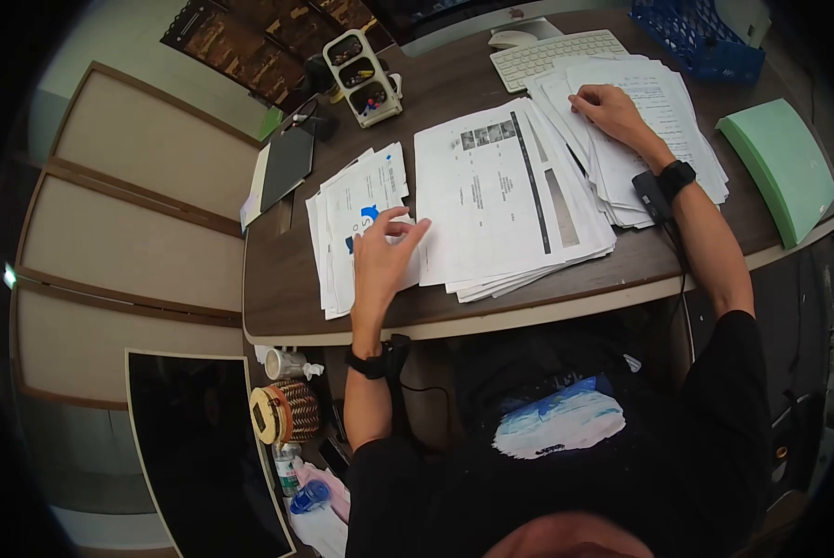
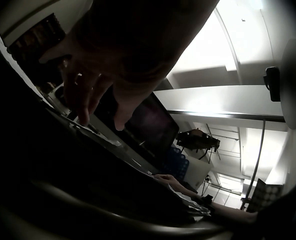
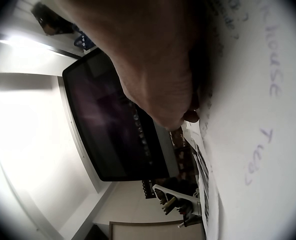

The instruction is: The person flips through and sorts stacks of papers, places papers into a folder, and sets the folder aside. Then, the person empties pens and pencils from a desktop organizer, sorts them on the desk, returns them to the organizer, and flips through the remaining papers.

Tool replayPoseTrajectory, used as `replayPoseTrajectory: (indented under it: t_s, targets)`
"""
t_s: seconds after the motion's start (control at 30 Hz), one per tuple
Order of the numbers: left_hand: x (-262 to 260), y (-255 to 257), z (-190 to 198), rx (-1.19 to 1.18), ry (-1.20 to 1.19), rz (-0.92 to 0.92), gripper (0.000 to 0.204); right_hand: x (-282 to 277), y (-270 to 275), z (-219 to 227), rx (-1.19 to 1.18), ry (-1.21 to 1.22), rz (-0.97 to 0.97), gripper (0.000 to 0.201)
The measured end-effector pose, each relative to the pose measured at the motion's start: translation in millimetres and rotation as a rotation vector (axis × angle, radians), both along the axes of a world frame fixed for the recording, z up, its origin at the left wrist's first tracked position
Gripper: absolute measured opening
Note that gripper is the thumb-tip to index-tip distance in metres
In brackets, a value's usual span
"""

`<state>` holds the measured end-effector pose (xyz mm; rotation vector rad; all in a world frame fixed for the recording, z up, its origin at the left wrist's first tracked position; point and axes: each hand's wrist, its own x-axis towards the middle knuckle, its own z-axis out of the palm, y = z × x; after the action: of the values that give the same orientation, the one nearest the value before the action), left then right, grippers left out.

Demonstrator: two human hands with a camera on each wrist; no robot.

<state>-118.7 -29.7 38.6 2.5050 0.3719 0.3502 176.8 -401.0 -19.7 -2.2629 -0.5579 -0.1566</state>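
Observation:
My left hand point(image 1: 384, 256) hovers over the left paper stack point(image 1: 338, 270), whose top sheet carries blue print. Its fingers and thumb are spread apart with nothing between them; the left wrist view shows the same loose left hand point(image 2: 95, 85). My right hand point(image 1: 612, 116) rests on the right paper stack point(image 1: 659, 139), fingertips bent down near the left edge of the upper sheets. In the right wrist view a sheet with handwriting point(image 3: 263, 125) lies beside the right hand point(image 3: 158, 85); whether the fingers pinch a sheet I cannot tell. Between the hands lies a middle stack of printed pages point(image 1: 463, 214).
A white keyboard point(image 1: 561, 58) and a mouse point(image 1: 513, 39) sit at the back. Behind the left stack stand a pen organizer point(image 1: 363, 79) and a dark folder point(image 1: 288, 166). A green box point(image 1: 780, 167) is at the right edge, a blue basket point(image 1: 700, 37) at the back right.

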Motion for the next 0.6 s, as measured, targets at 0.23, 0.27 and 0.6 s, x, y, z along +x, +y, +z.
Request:
replayPoseTrajectory:
  t_s: [0.23,0.27,0.6]
  targets:
    - [19,-18,-6,0.091,-0.056,-0.002,0.061,-6,3,1,0.01,-0.026,0.024,0.043]
    - [19,-20,-5,0.095,-0.06,-0.003,0.061,-7,3,2,0.016,-0.044,0.023,0.043]
    - [20,-11,-13,-0.129,0.033,0.032,0.063,-1,3,-1,-0.006,-0.03,0.022,0.043]
